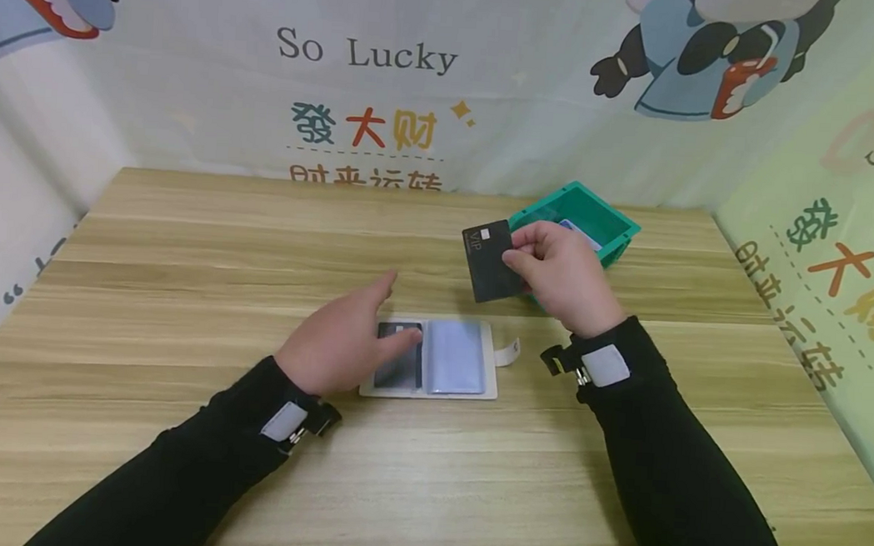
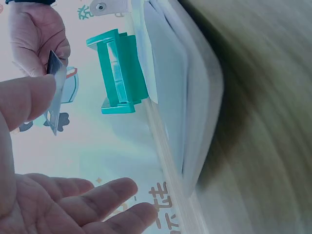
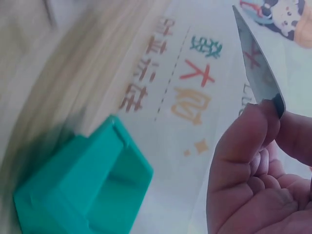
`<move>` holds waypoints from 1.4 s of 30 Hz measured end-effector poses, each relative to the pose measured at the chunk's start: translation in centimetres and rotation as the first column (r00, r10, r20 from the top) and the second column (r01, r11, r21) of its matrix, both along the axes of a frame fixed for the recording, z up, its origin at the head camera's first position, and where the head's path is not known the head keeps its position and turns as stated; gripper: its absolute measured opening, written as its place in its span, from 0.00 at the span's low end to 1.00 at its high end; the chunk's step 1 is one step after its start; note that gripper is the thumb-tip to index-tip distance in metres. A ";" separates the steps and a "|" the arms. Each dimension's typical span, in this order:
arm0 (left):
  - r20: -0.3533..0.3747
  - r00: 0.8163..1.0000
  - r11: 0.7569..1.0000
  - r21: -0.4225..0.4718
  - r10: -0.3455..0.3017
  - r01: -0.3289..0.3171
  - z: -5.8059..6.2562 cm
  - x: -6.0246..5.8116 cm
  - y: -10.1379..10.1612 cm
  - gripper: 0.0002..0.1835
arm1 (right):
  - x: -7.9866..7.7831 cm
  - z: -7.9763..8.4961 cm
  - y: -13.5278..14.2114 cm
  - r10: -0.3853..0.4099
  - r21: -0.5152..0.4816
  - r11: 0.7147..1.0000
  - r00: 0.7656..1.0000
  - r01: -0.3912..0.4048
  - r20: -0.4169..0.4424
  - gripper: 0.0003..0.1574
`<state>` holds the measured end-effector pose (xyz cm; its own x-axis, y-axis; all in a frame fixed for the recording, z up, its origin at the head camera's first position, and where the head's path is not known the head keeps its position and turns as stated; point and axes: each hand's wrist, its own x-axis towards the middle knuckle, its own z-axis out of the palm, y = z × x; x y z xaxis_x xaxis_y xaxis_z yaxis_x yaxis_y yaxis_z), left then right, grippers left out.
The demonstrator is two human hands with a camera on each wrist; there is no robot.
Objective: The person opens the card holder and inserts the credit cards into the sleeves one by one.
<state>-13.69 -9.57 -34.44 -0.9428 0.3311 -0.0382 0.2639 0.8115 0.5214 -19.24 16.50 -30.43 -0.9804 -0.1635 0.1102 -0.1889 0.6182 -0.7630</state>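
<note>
A black VIP card (image 1: 492,264) is pinched between the thumb and fingers of my right hand (image 1: 566,273), held up in front of the green bin. In the right wrist view the card (image 3: 258,68) shows nearly edge-on. My left hand (image 1: 343,338) hovers with fingers extended over the left side of an opened card holder (image 1: 492,385), holding nothing. A dark card (image 1: 398,371) sits in the holder's left pocket, partly hidden by the left thumb. The right side shows a clear, pale plastic sleeve (image 1: 457,358). A white snap strap (image 1: 508,353) sticks out to the right.
The green bin (image 1: 619,246) stands at the back right of the wooden table (image 1: 221,235), a blue-and-white card (image 1: 580,234) inside it. A printed curtain (image 1: 216,84) hangs along the table's back edge and its sides.
</note>
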 end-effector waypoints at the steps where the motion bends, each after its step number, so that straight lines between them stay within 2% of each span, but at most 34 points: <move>1: -0.004 1.000 1.000 0.009 0.004 -0.004 0.0 0.0 0.0 0.47 | 0.1 -0.1 -0.2 0.005 -0.009 1.000 1.000 -0.005 0.006 0.11; 9: -0.008 1.000 0.998 0.056 0.021 -0.020 0.2 0.1 0.3 0.50 | 1.0 -0.9 -1.2 0.067 -0.130 0.990 0.993 -0.054 0.100 0.13; 14: -0.016 1.000 0.994 0.109 0.016 -0.015 0.4 0.2 0.5 0.50 | 1.7 -1.4 -2.2 0.157 -0.199 0.972 0.977 -0.126 0.147 0.16; 22: -0.042 0.999 0.963 0.266 -0.030 0.040 0.3 0.4 0.9 0.42 | 2.6 -1.9 -3.7 0.258 -0.230 0.948 0.952 -0.218 0.163 0.18; 26: -0.037 0.999 0.947 0.317 -0.034 0.044 0.2 0.4 1.0 0.39 | 3.0 -2.0 -4.1 0.275 -0.216 0.947 0.946 -0.237 0.173 0.18; 32: -0.033 0.999 0.942 0.334 -0.027 0.037 0.2 0.3 1.1 0.36 | 3.2 -2.2 -4.3 0.293 -0.198 0.946 0.939 -0.257 0.181 0.18; 35: -0.009 1.000 0.935 0.354 -0.019 0.020 0.2 0.3 1.0 0.34 | 3.2 -2.3 -4.3 0.301 -0.179 0.946 0.936 -0.270 0.183 0.17; 38: 0.014 1.000 0.932 0.362 -0.010 0.004 0.2 0.2 0.9 0.32 | 3.2 -2.2 -4.1 0.294 -0.106 0.954 0.940 -0.279 0.175 0.18; 40: 0.018 1.000 0.938 0.347 -0.002 -0.004 0.2 0.1 0.8 0.31 | 3.3 -2.2 -4.1 0.283 -0.020 0.959 0.945 -0.284 0.165 0.19; 42: 0.015 1.000 0.948 0.317 0.008 -0.012 0.2 -0.1 0.6 0.31 | 3.3 -2.1 -4.0 0.276 0.092 0.951 0.947 -0.294 0.166 0.23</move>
<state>-13.77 -8.92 -34.29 -0.9464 0.3184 0.0550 0.2478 0.6061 0.7558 -15.94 12.49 -32.55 -0.8946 -0.4416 -0.0692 -0.2597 0.6394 -0.7237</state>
